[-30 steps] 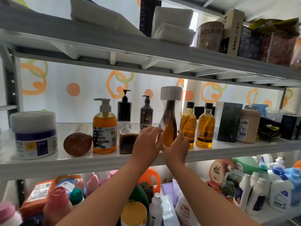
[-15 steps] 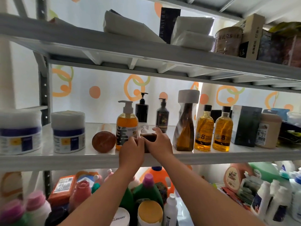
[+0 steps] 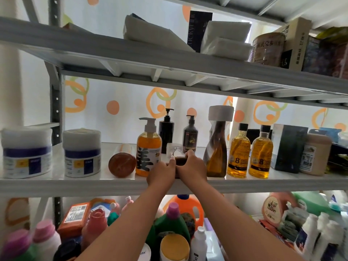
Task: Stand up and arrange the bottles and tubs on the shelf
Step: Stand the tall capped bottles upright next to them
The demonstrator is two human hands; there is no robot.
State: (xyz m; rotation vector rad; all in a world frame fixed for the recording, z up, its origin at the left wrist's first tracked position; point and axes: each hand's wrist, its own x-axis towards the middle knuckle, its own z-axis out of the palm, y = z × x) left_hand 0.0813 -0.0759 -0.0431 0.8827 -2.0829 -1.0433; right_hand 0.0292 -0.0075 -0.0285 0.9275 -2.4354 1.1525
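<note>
On the middle shelf (image 3: 75,183), near its front edge, a small dark bottle (image 3: 180,160) sits between a person's two hands, in the gap between an orange pump bottle (image 3: 148,147) and a tall bottle (image 3: 216,153). Its clear cap (image 3: 174,148) shows just behind and above the knuckles. The body appears to lie with its long axis running front to back, cap toward the wall, though the fingers hide too much to be sure.

The left hand (image 3: 161,174) grips it from the left, fingers curled against its side. The right hand (image 3: 192,169) grips from the right, fingers hooked over the top. Both are in contact, neither nearer than the other. Both forearms reach up from below, wrists level with the shelf lip.

Tipping the cap end upward looks like the move in hand. To the left, a brown-ended bottle (image 3: 122,165) lies on its side, not yet stood up.
</note>
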